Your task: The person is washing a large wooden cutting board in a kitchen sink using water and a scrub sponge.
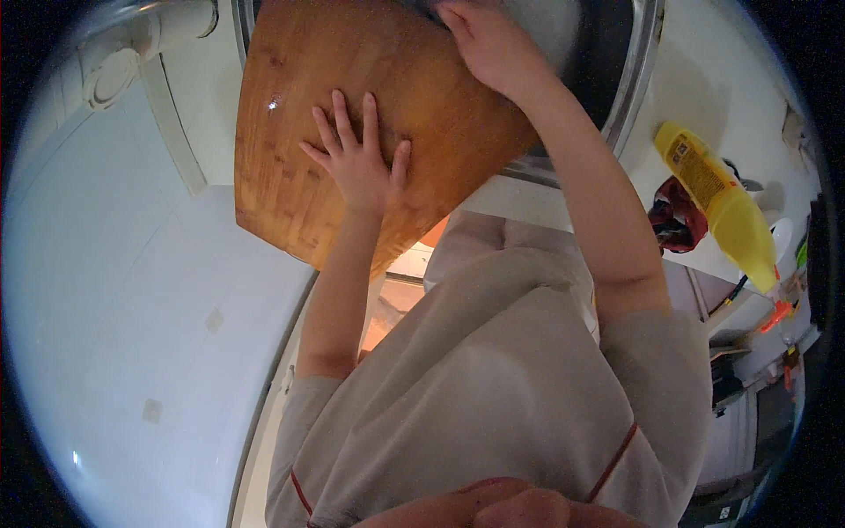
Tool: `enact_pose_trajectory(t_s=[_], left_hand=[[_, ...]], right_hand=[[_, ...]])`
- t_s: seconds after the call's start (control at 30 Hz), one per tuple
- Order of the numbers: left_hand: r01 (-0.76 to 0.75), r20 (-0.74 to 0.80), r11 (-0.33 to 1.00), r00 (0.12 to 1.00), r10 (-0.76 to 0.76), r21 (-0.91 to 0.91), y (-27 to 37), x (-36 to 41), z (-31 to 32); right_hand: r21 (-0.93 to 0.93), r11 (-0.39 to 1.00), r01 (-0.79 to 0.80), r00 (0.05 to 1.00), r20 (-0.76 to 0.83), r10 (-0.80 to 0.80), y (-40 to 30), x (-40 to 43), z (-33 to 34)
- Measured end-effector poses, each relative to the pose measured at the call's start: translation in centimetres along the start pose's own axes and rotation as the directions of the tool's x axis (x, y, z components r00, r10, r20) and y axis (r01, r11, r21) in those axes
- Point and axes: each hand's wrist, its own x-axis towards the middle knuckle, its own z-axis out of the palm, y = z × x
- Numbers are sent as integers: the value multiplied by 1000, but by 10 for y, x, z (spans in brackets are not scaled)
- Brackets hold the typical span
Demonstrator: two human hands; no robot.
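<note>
A wide wooden board [422, 105], probably a bamboo cutting board, lies tilted across a metal sink [637, 72]. Its surface shines as if wet, and its near corner juts past the counter edge. My left hand [363, 158] rests flat on the board, fingers spread, gripping nothing. At the top of the view, my right hand [492, 46] is over the board's far right part with its fingers curled. A dark thing [422, 5] shows by those fingertips, mostly cut off by the picture's edge. Whether the right hand holds it is unclear.
A yellow plastic bottle [719, 204] with a printed label is on the right counter [693, 79], beside a crumpled red and dark item [678, 214]. A pale wall panel [132, 264] stands close on the left. A white pipe [132, 39] runs at upper left.
</note>
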Motion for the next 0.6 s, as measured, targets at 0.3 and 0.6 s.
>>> enact_pose_trajectory(t_s=[0.3,0.6], left_hand=[[4,31,999,1000,-5,33,-8,-13,3],[-26,2,1000,1000,26,6,-6,-16,4]], right_hand=[[135,985,-105,987,-106,120,27,-72,0],[71,966,-247,968,-24,249,27,-105,-14]])
